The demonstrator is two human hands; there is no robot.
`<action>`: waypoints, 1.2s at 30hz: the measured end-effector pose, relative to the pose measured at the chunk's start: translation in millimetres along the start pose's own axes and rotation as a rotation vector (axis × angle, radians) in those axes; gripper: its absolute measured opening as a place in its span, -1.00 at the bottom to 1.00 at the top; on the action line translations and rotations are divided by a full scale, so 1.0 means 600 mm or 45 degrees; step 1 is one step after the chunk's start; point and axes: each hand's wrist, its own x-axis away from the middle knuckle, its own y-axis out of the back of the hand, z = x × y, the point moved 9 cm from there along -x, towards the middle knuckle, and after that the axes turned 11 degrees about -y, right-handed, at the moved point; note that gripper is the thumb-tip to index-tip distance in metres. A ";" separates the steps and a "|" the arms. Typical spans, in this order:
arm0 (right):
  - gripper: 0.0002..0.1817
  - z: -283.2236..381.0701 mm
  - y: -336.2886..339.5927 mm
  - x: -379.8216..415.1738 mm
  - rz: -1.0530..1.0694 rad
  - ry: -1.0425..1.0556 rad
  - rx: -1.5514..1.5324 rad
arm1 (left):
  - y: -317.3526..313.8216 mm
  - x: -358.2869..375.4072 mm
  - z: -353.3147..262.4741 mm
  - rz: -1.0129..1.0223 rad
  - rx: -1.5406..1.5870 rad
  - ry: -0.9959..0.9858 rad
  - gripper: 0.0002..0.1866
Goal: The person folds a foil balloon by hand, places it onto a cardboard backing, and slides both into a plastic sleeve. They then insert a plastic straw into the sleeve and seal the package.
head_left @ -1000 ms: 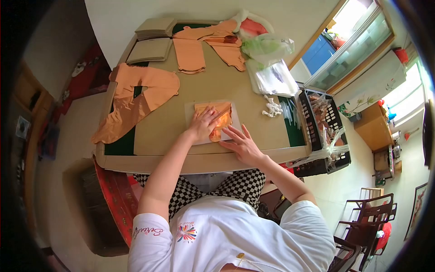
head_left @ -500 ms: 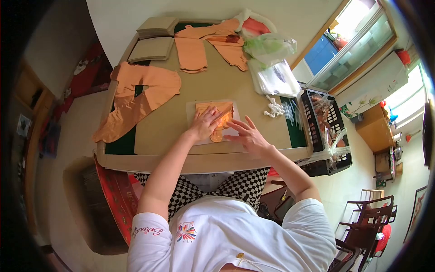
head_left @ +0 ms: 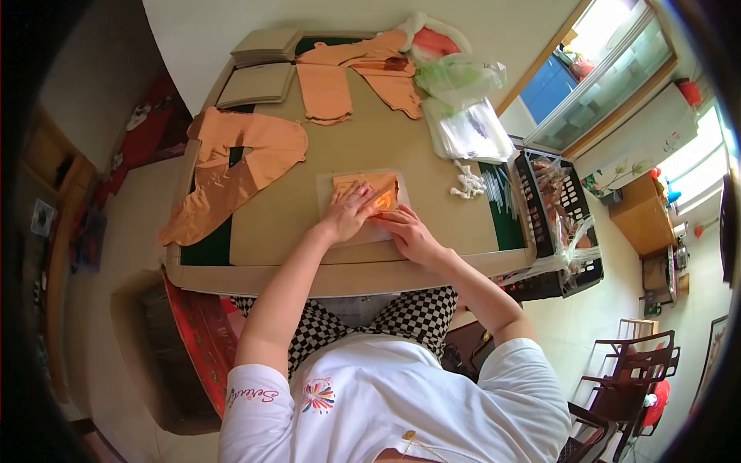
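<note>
A folded, flat copper-coloured foil balloon (head_left: pixel 391 182) lies in front of me on a pale, see-through plastic sheet or bag (head_left: pixel 325 185). My left hand (head_left: pixel 350 210) rests flat on its left part with the fingers stretched out. At the lower right edge of the balloon, my right hand (head_left: pixel 409 231) has its fingers drawn together on the foil, and the fingertips of both hands are close. The balloon's lower end is partly hidden under the fingers.
More flat foil balloons lie at left (head_left: pixel 255 166) and at the back (head_left: pixel 326 89). Cardboard stacks (head_left: pixel 255 83) stand back left. At right are clear plastic bags (head_left: pixel 471 131), a white string bundle (head_left: pixel 468 182), straws (head_left: pixel 498 189) and a black crate (head_left: pixel 544 231).
My right hand has moved in to the left and closed at the foil's lower edge. The rounded tab that hung below is no longer visible. My left hand stays in place.
</note>
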 end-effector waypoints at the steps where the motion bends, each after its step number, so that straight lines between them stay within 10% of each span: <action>1: -0.45 -0.001 0.001 -0.002 -0.034 -0.006 0.003 | -0.001 -0.001 0.002 0.000 0.001 0.003 -0.45; 18: -0.72 0.023 -0.028 -0.031 -0.313 -0.067 0.662 | 0.000 -0.012 0.017 0.152 0.099 0.060 -0.41; 36: -0.60 0.014 -0.025 -0.028 -0.315 -0.392 0.493 | -0.007 -0.002 -0.006 0.037 -0.153 -0.031 -0.39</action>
